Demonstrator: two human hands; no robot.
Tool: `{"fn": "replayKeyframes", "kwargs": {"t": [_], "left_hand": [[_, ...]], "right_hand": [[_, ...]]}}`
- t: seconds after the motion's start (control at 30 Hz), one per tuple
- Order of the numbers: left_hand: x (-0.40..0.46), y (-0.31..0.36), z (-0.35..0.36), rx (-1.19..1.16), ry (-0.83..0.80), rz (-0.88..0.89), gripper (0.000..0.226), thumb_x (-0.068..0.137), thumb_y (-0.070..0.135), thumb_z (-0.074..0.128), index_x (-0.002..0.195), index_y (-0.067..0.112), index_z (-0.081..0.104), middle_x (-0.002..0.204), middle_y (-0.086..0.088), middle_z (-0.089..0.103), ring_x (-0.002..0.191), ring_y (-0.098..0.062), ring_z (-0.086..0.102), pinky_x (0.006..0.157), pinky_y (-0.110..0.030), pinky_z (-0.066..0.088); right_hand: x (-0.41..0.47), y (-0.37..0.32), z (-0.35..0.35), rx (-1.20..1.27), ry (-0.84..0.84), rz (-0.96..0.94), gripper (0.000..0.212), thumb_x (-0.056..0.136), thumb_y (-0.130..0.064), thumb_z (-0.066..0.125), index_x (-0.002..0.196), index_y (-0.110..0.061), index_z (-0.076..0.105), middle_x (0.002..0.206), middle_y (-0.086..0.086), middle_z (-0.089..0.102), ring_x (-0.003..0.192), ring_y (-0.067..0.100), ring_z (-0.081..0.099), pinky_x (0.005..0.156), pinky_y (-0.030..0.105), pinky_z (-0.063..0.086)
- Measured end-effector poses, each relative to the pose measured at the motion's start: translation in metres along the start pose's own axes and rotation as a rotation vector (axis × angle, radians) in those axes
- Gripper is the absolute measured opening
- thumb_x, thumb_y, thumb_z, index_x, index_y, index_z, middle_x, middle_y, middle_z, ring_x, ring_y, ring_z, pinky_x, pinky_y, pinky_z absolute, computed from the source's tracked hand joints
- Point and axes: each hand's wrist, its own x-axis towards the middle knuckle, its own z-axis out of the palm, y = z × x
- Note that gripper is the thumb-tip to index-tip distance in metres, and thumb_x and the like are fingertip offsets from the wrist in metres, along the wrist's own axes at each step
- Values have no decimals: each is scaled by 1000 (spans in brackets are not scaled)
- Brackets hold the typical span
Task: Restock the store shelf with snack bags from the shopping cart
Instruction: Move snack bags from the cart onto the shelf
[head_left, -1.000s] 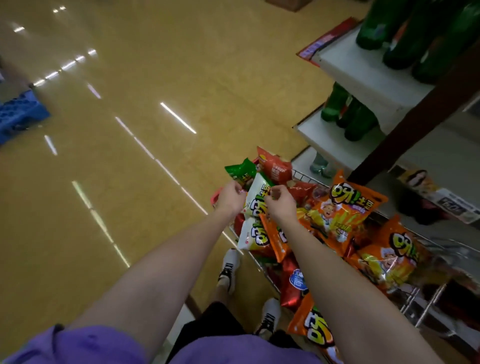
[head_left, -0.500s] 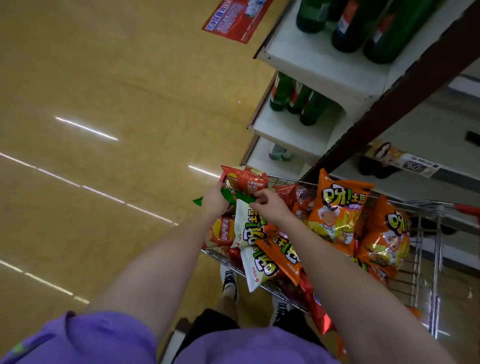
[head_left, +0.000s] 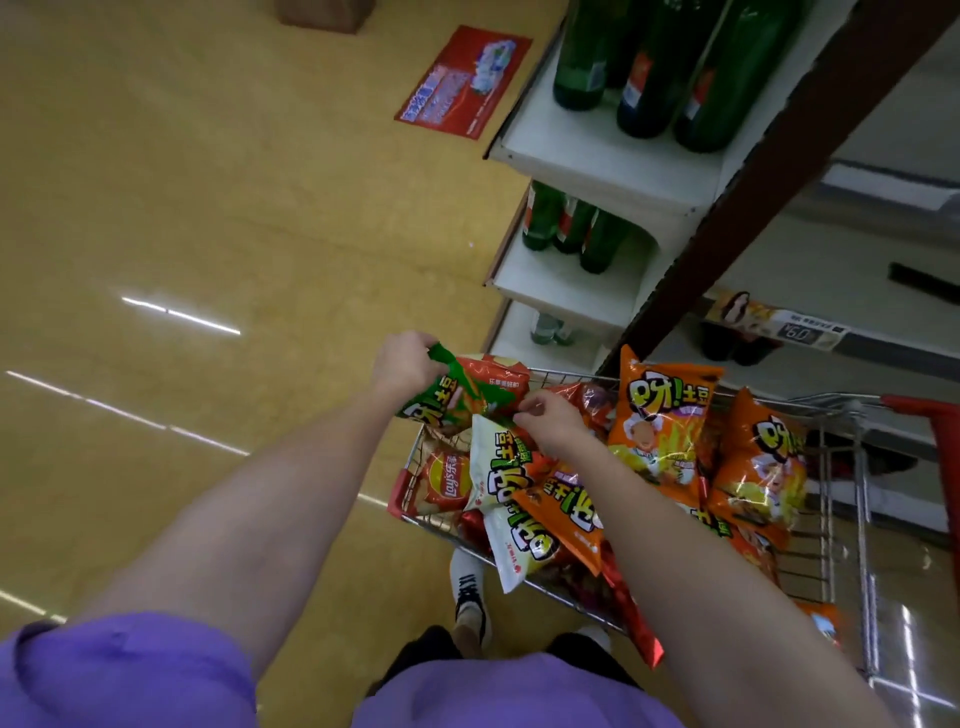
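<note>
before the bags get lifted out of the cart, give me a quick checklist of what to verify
1. Left hand grips green bag by its top corner: ok.
2. Right hand pinches the white bag: ok; whether it holds the orange bag below too: cannot tell.
3. Green bag free of the pile: cannot tell, its lower edge is tucked among bags.
4. Cart beside the shelf: ok.
5. Room for snacks on the shelf: cannot tell, visible levels hold green bottles.

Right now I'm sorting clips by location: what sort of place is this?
Most likely a grocery store aisle: white shelves stocked with green bottles, a price strip on a shelf edge, and a wire shopping cart heaped with snack bags.
</note>
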Motion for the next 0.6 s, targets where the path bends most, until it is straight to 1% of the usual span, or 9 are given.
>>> {"fn": "replayKeyframes", "kwargs": {"t": [0.03,0.07,0.13,0.17,0.23,0.33,0.43,0.53,0.6], "left_hand": [[-8,11,-10,32,-15,31,34,88,30,77,117,15,70,109,-9,71,90,-26,66,65,-31,52],[-14,22,-18,58,-28,60,34,90,28,74,121,14,68,115,-11,70,97,-29,66,71,-33,53],[-33,49,-30,97,-31,115,46,95,26,69,137,12,58,132,-15,63,114,-32,62,86,-36,52],[-44,64,-34,111,-32,142,51,97,25,66,144,12,52,139,-15,59,119,-31,59,89,-35,49],[-66,97,-40,146,-41,208,56,99,25,62,150,12,44,146,-14,52,125,-30,55,91,-32,46],[-91,148,-40,263,-84,308,54,100,24,59,150,11,44,149,-15,47,131,-31,49,102,-36,42],[-111,204,-32,322,-162,373,54,100,23,60,150,9,42,151,-14,46,135,-32,46,108,-39,39],[-128,255,-20,355,-263,398,57,100,25,60,150,6,40,152,-15,45,136,-33,45,110,-40,38],[-140,286,-7,290,-303,407,63,99,26,62,153,8,35,157,-11,39,143,-30,38,115,-39,32]], "right_hand": [[-5,0,-6,4,2,-20,25,95,-26,65,118,-17,64,114,0,63,102,19,60,87,34,51],[-9,1,-10,14,5,-30,24,94,-26,66,117,-18,64,113,0,63,102,19,60,87,33,49],[-19,5,-23,37,11,-62,25,93,-31,68,114,-19,65,114,-1,65,104,19,61,86,29,46],[-24,9,-31,48,16,-81,28,92,-35,69,114,-19,66,114,-1,67,104,19,62,86,29,46],[-37,18,-48,105,32,-120,36,89,-43,72,115,-19,66,113,-1,68,103,18,63,89,32,50],[-62,32,-81,211,25,-173,50,86,-51,73,123,-19,61,117,-2,65,105,18,62,88,38,55],[-85,51,-118,325,53,-253,57,89,-45,72,136,-19,52,127,-1,57,112,18,57,81,31,51],[-106,71,-153,371,25,-349,60,90,-45,71,141,-23,48,132,-3,53,121,15,52,90,28,46],[-118,90,-173,461,-18,-337,56,90,-49,69,136,-23,52,132,-2,57,121,15,55,93,26,44]]}}
